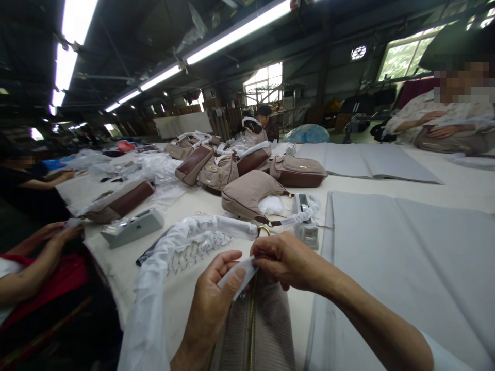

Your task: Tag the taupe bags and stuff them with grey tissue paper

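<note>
Strip [249, 265], thin and whitish, held over one end of bag [270, 319], near ring [264, 230]. Left grip [212, 296] clamped on strip, thumb on top; right grip [284, 260] pinched on its far end. Bag taupe, zip [251, 314] facing up, bottom centre of view; what bears its lower part is out of frame. Step in hand, my read: handling strip at the bag's end. Next move seems to call for a light two-handed pinch, strip kept flat and lined up; exact placement can't be told.

Strap [149, 304] in white wrap, arched left of the hands. Table [181, 296] beyond, with dispenser [133, 228], second bag [247, 193], grey sheets [406, 252] to the right. Co-worker [441, 116] far right, handling another bag.
</note>
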Demonstrator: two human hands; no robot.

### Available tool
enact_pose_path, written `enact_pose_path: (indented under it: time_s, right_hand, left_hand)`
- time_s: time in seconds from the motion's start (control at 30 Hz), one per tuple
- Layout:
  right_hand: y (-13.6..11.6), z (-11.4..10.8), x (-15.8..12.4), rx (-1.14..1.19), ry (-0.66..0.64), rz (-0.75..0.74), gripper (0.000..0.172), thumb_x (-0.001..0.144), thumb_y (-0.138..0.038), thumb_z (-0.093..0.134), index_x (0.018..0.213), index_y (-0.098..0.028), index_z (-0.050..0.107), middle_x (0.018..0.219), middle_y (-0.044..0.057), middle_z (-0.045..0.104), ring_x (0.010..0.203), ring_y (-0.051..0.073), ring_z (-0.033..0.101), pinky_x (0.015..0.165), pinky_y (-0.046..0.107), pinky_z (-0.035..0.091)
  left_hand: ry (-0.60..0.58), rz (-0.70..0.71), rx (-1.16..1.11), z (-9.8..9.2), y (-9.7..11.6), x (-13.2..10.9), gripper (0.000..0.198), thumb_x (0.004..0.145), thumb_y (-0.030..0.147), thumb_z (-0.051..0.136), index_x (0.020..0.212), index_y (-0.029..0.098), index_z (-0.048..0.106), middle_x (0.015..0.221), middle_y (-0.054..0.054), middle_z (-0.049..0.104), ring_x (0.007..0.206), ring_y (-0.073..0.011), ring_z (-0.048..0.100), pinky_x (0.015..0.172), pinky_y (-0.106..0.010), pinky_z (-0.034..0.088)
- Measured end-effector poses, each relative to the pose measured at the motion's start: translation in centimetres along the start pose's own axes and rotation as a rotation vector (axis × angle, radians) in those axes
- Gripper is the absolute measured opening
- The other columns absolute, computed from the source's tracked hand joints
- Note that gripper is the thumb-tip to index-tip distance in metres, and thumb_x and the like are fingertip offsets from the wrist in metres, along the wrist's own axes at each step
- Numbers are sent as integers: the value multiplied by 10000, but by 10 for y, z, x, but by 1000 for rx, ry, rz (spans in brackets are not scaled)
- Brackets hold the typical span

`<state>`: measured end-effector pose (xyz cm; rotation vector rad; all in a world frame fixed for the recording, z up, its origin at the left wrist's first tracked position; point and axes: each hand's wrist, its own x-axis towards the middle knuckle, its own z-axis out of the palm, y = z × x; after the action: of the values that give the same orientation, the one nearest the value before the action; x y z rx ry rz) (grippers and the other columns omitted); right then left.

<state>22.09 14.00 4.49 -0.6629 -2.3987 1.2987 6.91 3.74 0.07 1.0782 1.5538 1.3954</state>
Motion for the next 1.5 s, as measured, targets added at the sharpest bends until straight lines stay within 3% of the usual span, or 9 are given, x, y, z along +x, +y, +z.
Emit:
enact_pose_path:
  time_s: [0.27, 0.37, 0.47, 0.73, 0.93, 1.03, 1.23, 1.37, 1.5]
  right_hand:
    - [-17, -14, 0, -100, -123, 15, 401, 763, -106, 479, 1152, -184, 538, 539, -68, 560, 343, 74, 519, 331, 127, 357]
    - [-26, -19, 7, -247, -239, 76, 211, 715, -99, 473, 848, -164, 624, 505, -50, 556, 344, 71, 510, 336, 125, 312]
    - [-28, -19, 11, -336, -187, 58, 125, 711, -97, 484, 652, -159, 575, 467, -46, 539, 359, 54, 487, 371, 131, 248]
    - [-23, -15, 6, -436, -69, -33, 145, 733, -72, 562, 616, -156, 579, 459, -60, 496, 408, 44, 429, 449, 192, 187]
    - [-22, -7, 2, -712, 44, -139, 115, 788, -152, 588, 683, -186, 622, 611, -12, 582, 486, 81, 439, 457, 234, 169]
    - [-26, -8, 2, -816, 23, -231, 106, 803, -152, 579, 725, -193, 637, 767, 5, 622, 486, 85, 424, 443, 246, 160]
    - [-28, -13, 6, -828, -34, -267, 189, 841, -175, 572, 653, -176, 592, 672, -16, 586, 483, 88, 395, 440, 248, 167]
    - [-20, -10, 4, -832, -18, -305, 163, 861, -182, 564, 700, -189, 591, 711, -28, 576, 496, 84, 405, 442, 249, 181]
    - [-6, -10, -1, -916, -14, -538, 125, 912, -194, 504, 859, -186, 617, 815, -2, 590, 640, 117, 480, 499, 264, 250]
  left_hand:
    - [31, 132, 206, 7, 1, 0, 232, 786, 382, 601, 730, 165, 661, 627, 15, 571, 600, -122, 488, 555, -201, 373]
    - [35, 141, 237, 9, 5, -1, 234, 798, 381, 588, 747, 166, 665, 624, 19, 563, 592, -117, 477, 541, -193, 368]
    - [65, 83, 175, 7, 1, -3, 258, 773, 404, 620, 863, 168, 669, 677, 10, 612, 628, -130, 533, 570, -194, 411]
    - [110, 28, -58, 11, -9, 0, 217, 731, 351, 654, 833, 159, 646, 624, 17, 611, 557, -111, 542, 564, -195, 432]
    - [130, 75, 39, 17, -8, -1, 170, 755, 339, 636, 736, 170, 649, 548, 41, 521, 511, -90, 457, 495, -174, 373]
    - [133, 88, 48, 19, -8, -5, 167, 760, 338, 637, 766, 172, 650, 580, 37, 532, 537, -96, 454, 500, -175, 379]
    - [100, 72, -76, 18, -11, -9, 223, 779, 363, 643, 917, 190, 614, 761, 5, 633, 684, -130, 579, 615, -191, 472]
    - [164, 180, -22, 16, -17, -7, 132, 802, 314, 622, 882, 209, 627, 738, 20, 643, 619, -100, 570, 568, -160, 464]
    - [205, 385, 69, 16, -17, -7, 75, 803, 201, 605, 842, 246, 651, 720, 45, 638, 609, -80, 564, 556, -130, 446]
